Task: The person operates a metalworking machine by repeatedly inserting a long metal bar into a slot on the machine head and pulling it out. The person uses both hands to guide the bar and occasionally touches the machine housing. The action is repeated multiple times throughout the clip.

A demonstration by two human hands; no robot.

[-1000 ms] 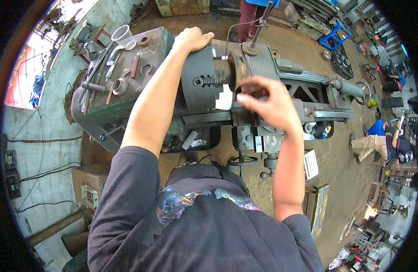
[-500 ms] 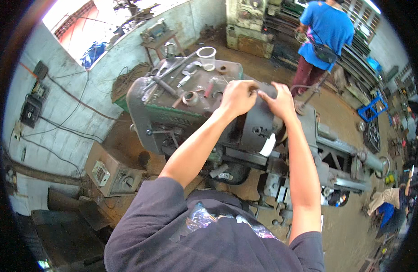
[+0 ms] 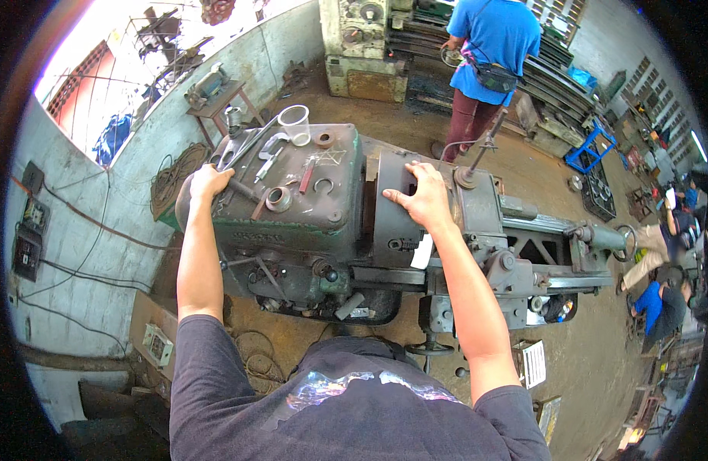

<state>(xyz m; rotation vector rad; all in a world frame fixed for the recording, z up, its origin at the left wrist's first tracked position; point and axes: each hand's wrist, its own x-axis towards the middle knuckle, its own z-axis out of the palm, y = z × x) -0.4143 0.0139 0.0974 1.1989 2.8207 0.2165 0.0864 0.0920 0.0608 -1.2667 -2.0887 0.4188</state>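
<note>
My left hand [image 3: 210,181] is at the left end of the lathe headstock [image 3: 312,207], its fingers curled over the ends of dark tools; what they hold is hidden. From beside it a dark bar-like tool [image 3: 245,190] runs across the top. My right hand [image 3: 423,196] rests on the big dark lathe chuck [image 3: 392,219], thumb and fingers spread. A white strip [image 3: 421,252] hangs at the chuck's near side. On the headstock lie a micrometer [image 3: 268,163], a metal ring [image 3: 278,199], a red-brown bar [image 3: 307,176] and a C-shaped piece [image 3: 323,186].
A clear plastic cup [image 3: 295,125] and a brown ring [image 3: 324,138] stand toward the headstock's far edge. Right of the chuck are the carriage [image 3: 507,265] and tailstock [image 3: 592,244]. A person in blue [image 3: 492,46] stands beyond; others are at far right.
My left hand has left the chuck and reached left to the tools on the headstock. My right hand stays on the chuck, now with fingers spread. The view has shifted.
</note>
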